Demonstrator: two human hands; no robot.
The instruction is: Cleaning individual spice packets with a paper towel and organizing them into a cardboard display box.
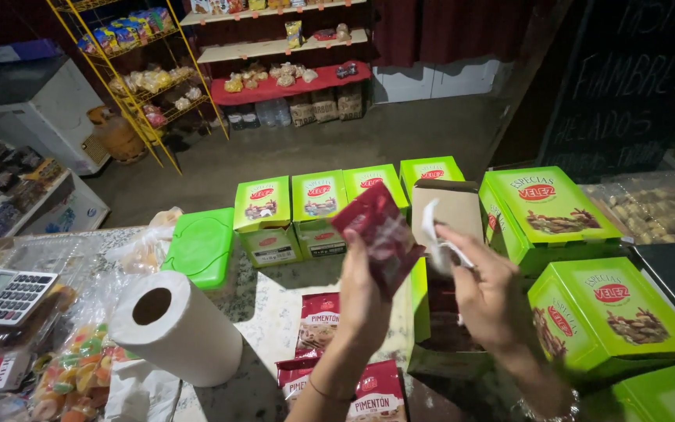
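Head view, the only one. My left hand (362, 293) is raised over the counter, fingers closed on a dark red flat foil sachet (378, 234), gripped by its lower edge; the sachet's long axis runs up and slightly to the left, tilted, its top corner near the row of small green cardboard boxes (318, 211). My right hand (487, 293) is just beside it, to the right, fingers pinched on a small white crumpled strip of paper or plastic (433, 230); I cannot tell which material. The two hands are near each other but apart. Directly below and between them stands an open brown-lined green carton (439, 312), flap up, more dark packets dimly visible inside; the held sachet lies above and slightly left of its opening, the left hand being the nearer one. On the grey stone counter (263, 312), below my left wrist, lie red-and-white printed paprika-type sachets (318, 324), flat. Further left: a white paper towel roll (177, 328) on its side, a green plastic lidded tub (201, 246), a grey desk calculator (5, 295). Larger green boxes (611, 316) stack at right.
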